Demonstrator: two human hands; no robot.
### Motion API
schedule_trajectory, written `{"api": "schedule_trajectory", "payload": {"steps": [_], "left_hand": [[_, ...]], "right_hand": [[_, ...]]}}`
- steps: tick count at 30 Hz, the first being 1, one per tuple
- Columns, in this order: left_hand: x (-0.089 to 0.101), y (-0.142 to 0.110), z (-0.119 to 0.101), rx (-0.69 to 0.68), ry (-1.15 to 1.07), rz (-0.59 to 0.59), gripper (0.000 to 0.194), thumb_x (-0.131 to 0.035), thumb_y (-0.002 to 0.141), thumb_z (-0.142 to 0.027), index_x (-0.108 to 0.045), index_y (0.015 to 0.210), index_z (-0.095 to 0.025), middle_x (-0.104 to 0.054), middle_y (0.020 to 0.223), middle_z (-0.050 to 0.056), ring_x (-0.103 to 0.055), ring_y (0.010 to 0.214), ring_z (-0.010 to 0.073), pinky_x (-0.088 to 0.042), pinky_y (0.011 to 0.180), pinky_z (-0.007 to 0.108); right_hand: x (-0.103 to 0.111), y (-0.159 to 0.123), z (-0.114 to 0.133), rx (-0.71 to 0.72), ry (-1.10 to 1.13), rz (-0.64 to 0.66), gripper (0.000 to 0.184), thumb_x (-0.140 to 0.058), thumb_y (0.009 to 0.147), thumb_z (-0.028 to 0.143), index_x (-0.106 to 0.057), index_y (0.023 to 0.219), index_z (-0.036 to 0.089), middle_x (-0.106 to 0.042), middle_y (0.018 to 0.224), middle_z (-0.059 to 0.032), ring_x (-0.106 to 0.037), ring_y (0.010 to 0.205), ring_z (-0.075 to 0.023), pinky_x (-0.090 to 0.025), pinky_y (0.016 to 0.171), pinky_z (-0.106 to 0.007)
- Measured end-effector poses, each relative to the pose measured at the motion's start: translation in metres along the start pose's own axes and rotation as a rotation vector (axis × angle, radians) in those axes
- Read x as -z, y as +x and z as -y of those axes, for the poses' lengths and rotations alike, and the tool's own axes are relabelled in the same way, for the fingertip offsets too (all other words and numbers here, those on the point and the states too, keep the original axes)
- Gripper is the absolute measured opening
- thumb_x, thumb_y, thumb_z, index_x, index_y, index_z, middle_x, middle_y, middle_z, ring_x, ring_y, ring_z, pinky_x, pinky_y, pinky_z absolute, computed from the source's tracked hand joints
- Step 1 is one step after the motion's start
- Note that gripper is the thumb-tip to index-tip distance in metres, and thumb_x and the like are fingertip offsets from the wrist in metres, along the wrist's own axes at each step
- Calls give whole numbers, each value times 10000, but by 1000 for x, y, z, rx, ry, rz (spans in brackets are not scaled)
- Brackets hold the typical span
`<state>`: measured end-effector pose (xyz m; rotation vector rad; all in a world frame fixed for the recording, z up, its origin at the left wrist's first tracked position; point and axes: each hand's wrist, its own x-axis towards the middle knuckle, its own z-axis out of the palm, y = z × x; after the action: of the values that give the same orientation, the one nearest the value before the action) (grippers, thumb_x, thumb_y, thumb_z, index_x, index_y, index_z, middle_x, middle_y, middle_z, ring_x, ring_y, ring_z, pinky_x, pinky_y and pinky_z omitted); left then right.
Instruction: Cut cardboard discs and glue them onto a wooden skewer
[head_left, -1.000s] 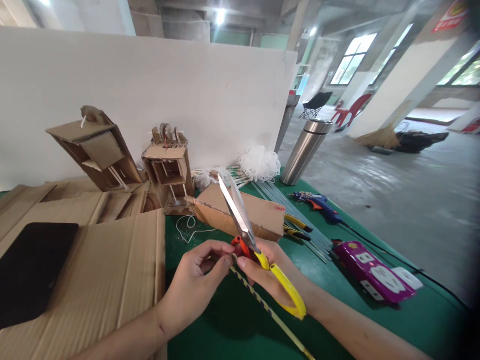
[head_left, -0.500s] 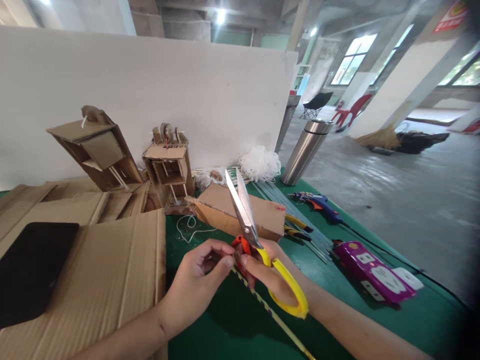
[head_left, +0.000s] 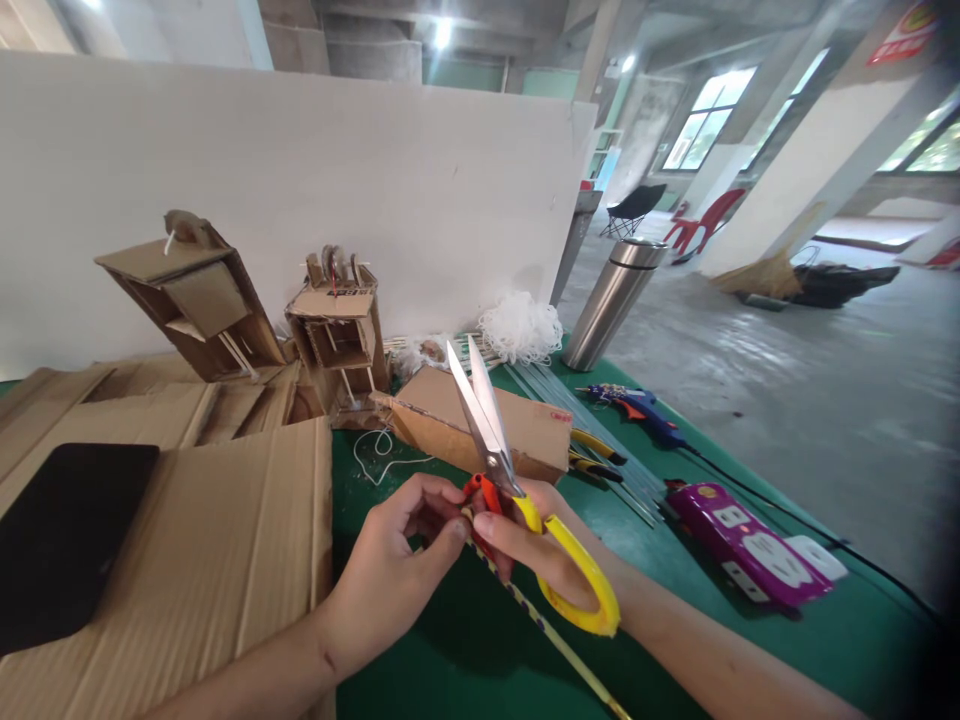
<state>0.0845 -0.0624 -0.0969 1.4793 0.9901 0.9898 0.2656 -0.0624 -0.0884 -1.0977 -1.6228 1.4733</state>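
My left hand (head_left: 401,560) is closed, thumb and fingertips pinched at the upper end of a thin yellow stick (head_left: 555,640) with dark marks along it. The stick slants down to the lower right over the green table. Scissors (head_left: 487,420) with yellow handle grips are in my right hand (head_left: 536,545), the thumb near the handle. Their blades point up and stand slightly apart. A red part (head_left: 487,490) shows between my hands; I cannot tell if it belongs to the scissors. My right fingertips meet my left ones at the stick's end; fingers hide what lies between.
Behind my hands lies a cardboard box (head_left: 480,410), with cardboard models (head_left: 337,340) and white string (head_left: 520,328) beyond. Rightward are a steel flask (head_left: 613,305), a glue gun (head_left: 637,410) and a purple power strip (head_left: 754,550). Cardboard sheets (head_left: 247,530) and a black tablet-like slab (head_left: 71,540) lie left.
The scissors have tilted and shifted slightly left at the tips. My fingers have moved a little at the stick's end, and a pale bit of it shows between the fingertips.
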Motion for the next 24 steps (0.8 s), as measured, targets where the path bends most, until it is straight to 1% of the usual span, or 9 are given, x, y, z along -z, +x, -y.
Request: {"api": "schedule_trajectory", "payload": {"steps": [2,5,7,9,13,16,20,22,24], "left_hand": [[0,0,0,-5,17,-20,64,-622,855,-240,-585,891,-201,-648,862,2,-619,771,138,-517,725,262],[1,-1,-2,-14,26,19,60,-604,876,-257,-593,864,-200,-663,852,5,-622,779,142,-510,738,263],[2,-2,-4,-24,31,50,77,-579,899,-274,-610,897,-204,-682,872,11,-631,831,153,-504,782,270],[2,-2,-5,-24,43,48,113,-553,918,-290,-628,938,-209,-688,905,15,-629,871,158,-494,813,273],[3,-1,-5,-11,74,22,166,-513,939,-319,-640,962,-214,-675,895,11,-616,833,151,-487,787,273],[3,0,-3,-24,79,20,155,-524,930,-322,-632,928,-210,-664,868,7,-610,806,148,-488,771,275],[3,1,-3,-31,81,13,111,-573,894,-305,-617,876,-205,-660,861,6,-610,818,150,-491,770,272],[3,2,-4,-32,86,8,91,-594,875,-292,-619,880,-204,-665,876,8,-612,840,153,-488,781,271],[5,4,-5,-21,92,34,104,-596,870,-289,-635,914,-204,-675,898,12,-616,851,154,-485,794,275]], "right_hand": [[0,0,0,-14,-27,-5,273,-590,871,430,-512,796,179,-488,642,35,-488,534,-110,-431,498,-227],[-1,1,0,-16,-50,-11,262,-562,884,417,-517,791,176,-498,618,32,-498,525,-114,-429,493,-229],[-1,2,0,-11,-28,-18,273,-535,894,427,-520,792,174,-507,578,34,-506,500,-119,-438,493,-237],[-1,2,0,-10,-17,-38,271,-526,897,430,-530,813,172,-511,536,40,-509,476,-121,-446,494,-242],[0,2,0,-3,-40,-53,261,-523,908,410,-537,797,174,-514,512,39,-521,482,-125,-455,501,-238],[1,2,-2,9,-38,-24,268,-529,913,390,-505,745,181,-508,567,36,-513,506,-115,-448,501,-227],[1,2,-7,-21,-34,-26,210,-543,910,350,-507,788,183,-491,618,43,-493,511,-103,-425,481,-214],[0,2,-6,-38,-51,-29,199,-567,889,335,-504,780,182,-476,617,45,-482,512,-100,-416,475,-211],[-1,1,-5,-46,-53,-24,190,-589,865,328,-506,783,179,-459,621,48,-470,510,-98,-407,466,-209]]}}
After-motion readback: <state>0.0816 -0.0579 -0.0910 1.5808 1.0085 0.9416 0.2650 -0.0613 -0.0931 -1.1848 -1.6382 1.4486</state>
